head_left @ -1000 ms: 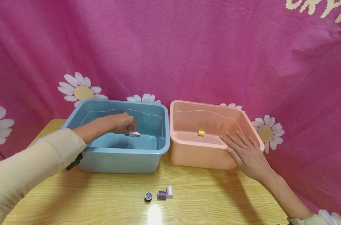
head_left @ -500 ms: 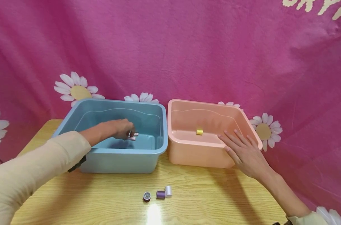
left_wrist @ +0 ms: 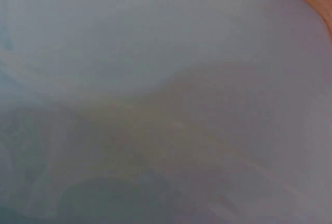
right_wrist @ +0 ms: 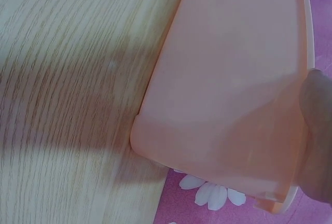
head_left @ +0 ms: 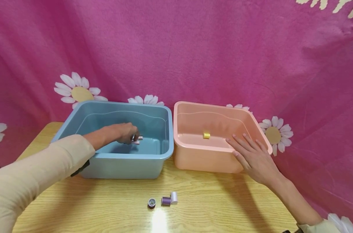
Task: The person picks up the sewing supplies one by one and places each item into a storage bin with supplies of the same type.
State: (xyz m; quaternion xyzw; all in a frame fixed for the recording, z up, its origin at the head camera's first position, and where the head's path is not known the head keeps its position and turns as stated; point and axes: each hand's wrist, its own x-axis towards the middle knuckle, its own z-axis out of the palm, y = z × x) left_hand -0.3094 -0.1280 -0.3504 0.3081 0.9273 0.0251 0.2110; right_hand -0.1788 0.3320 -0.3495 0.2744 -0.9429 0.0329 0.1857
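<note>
Your left hand (head_left: 126, 133) inside blue tub (head_left: 126, 168), fingers at small pink-white pieces (head_left: 137, 142); can't tell if pinching. Your right hand (head_left: 256, 161), fingers straight, spread, over rim of peach tub (head_left: 205, 160); yellow thread spool (head_left: 206, 135) inside.

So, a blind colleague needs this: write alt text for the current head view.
A person's left hand reaches into a blue tub, partly covering a small pale item; the right hand rests spread over the edge of a peach tub containing a yellow spool. On the table in front are a dark spool, a purple spool and a white spool.
</note>
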